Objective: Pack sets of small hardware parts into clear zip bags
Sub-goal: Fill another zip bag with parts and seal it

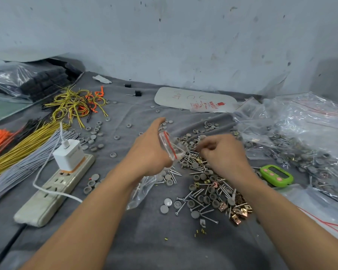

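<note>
My left hand (148, 151) holds a small clear zip bag (171, 147) with a red seal line, its mouth turned toward the right. Just right of the bag, my right hand (222, 152) hovers with curled fingers over a loose pile of screws, grey caps and copper clips (207, 184); what its fingertips pinch is hidden. The pile spreads across the grey cloth (144, 240) in front of me.
A white charger (69, 154) sits plugged into a power strip (53, 190) at left, beside bundles of yellow, grey and orange wires (18, 151). Filled clear bags (304, 145) heap at right near a green timer (277, 175). A flat stack of empty bags (195, 100) lies by the wall.
</note>
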